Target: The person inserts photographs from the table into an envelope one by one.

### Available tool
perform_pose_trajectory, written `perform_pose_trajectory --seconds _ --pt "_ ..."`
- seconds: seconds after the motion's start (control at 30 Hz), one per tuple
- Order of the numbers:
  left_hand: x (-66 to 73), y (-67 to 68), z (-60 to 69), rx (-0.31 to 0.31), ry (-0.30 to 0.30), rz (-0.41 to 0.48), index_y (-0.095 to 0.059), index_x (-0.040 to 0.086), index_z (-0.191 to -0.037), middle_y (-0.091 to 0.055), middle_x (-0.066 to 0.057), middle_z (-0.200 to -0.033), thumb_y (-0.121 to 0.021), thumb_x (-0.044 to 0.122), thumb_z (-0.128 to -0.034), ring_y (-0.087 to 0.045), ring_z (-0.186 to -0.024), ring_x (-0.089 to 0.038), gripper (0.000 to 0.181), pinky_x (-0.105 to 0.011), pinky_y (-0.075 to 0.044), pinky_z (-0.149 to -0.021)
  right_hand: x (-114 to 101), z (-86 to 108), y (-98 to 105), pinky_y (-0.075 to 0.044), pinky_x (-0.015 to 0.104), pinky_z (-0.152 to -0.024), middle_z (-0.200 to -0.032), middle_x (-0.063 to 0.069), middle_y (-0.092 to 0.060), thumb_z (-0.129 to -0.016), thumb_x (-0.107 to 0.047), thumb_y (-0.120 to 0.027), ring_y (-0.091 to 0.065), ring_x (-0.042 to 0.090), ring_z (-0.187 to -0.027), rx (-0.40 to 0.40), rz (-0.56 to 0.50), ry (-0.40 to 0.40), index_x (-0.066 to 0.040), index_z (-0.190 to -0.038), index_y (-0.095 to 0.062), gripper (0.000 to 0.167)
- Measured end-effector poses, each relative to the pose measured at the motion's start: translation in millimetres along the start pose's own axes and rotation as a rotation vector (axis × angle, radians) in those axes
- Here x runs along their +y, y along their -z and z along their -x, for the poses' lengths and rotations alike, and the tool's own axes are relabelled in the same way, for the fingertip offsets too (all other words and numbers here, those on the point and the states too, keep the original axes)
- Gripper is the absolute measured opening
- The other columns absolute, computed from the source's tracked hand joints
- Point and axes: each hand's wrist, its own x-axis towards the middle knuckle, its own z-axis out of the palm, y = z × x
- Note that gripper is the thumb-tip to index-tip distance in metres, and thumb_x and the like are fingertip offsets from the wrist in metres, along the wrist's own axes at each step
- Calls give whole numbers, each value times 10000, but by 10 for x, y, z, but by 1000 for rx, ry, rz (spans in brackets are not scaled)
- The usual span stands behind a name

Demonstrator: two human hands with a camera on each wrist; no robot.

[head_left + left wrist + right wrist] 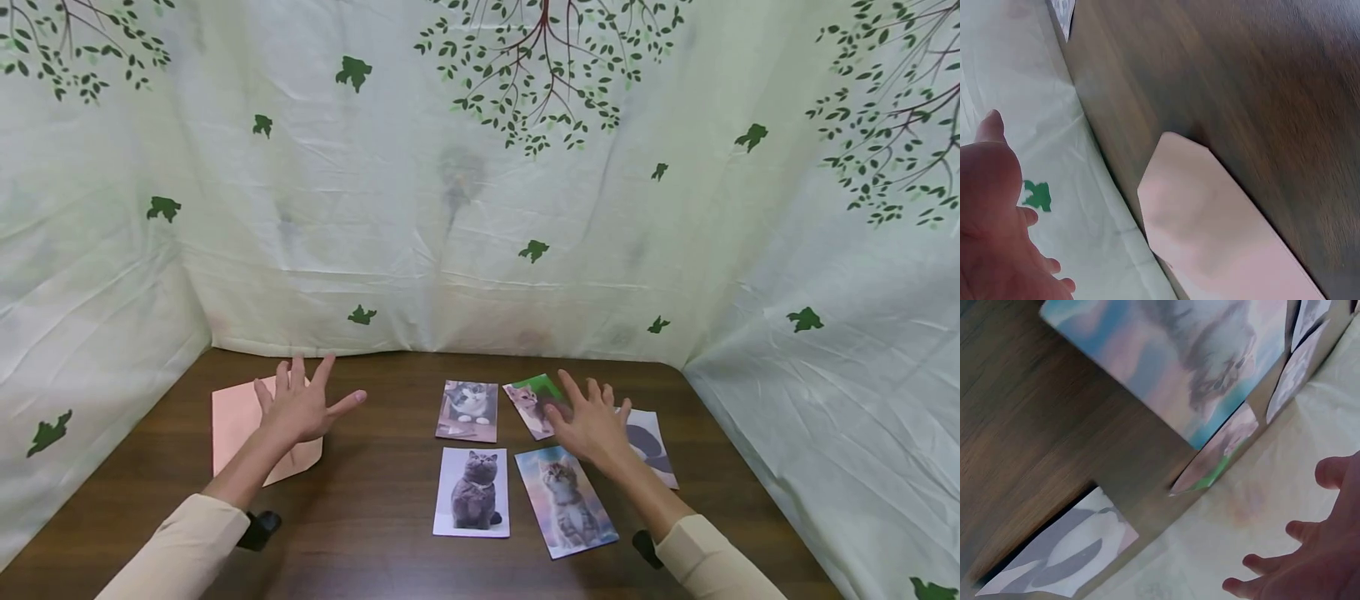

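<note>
My left hand (298,410), fingers spread, hovers over a pink envelope-like sheet (236,421) at the table's left. My right hand (594,423) is held with spread fingers above the cat cards, holding nothing. Beneath it are a green-backed kitten card (527,407) and a partly hidden grey-and-white card (651,442). Nearer the front lies a tabby kitten card (567,500), tilted, beside a grey cat card (471,492). Behind the latter is a grey-and-white kitten card (467,410). The left wrist view shows the pink sheet (1210,225) apart from the hand (991,219).
A brown wooden table (360,533) carries everything. Pale curtains (420,208) with green leaf and branch prints hang behind it and on both sides. Dark wrist devices show under the left sleeve (187,542) and the right sleeve (712,554).
</note>
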Motion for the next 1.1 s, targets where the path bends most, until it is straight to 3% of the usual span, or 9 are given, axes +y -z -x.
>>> perform_pose_trajectory --seconds 0.23,0.5,0.77,0.93,1.03,1.1 --pt "-164 81 21 -29 31 61 -40 80 -1628 139 -415 -1593 -461 730 -932 119 -1451 -638 1041 -789 133 -1074 -145 -13 -30 -176 744 -1082 -1550 263 -384 -978 -488 -536 -310 494 -1442 24 -34 48 -266 -1600 -317 696" --pt "-390 145 34 -41 101 89 19 62 -1617 147 -433 -1576 -447 748 -925 123 -1436 -656 1081 -817 93 -1055 -375 -31 -42 -185 704 -1098 -1514 194 -461 -976 -474 -536 -386 405 -1411 40 -105 93 -306 -1587 -346 662" --pt "-609 155 65 -25 152 76 23 37 -1611 110 -472 -1548 -419 751 -930 67 -1408 -681 1082 -824 43 -1045 -534 -70 -87 -210 696 -1089 -1512 195 -490 -962 -440 -574 -431 420 -1396 35 -208 104 -268 -1564 -398 651" --pt "-720 148 86 -50 195 115 49 -7 -1595 180 -478 -1532 -438 729 -937 123 -1399 -697 1101 -821 77 -1045 -635 -123 -133 -252 691 -1081 -1527 167 -501 -954 -414 -570 -436 419 -1422 -2 -295 110 -248 -1550 -421 637" --pt "-773 143 88 -67 217 132 54 -26 -1586 199 -484 -1520 -448 719 -939 141 -1395 -698 1108 -822 87 -1039 -719 -159 -145 -341 668 -1062 -1491 159 -545 -956 -396 -580 -514 421 -1355 -13 -342 125 -216 -1537 -439 625" --pt "-798 140 82 -78 228 137 60 -34 -1582 207 -488 -1514 -445 721 -938 145 -1393 -697 1114 -824 85 -1036 -780 -177 -148 -451 605 -968 -1449 180 -576 -960 -396 -596 -639 389 -1155 -33 -388 119 -213 -1536 -440 625"
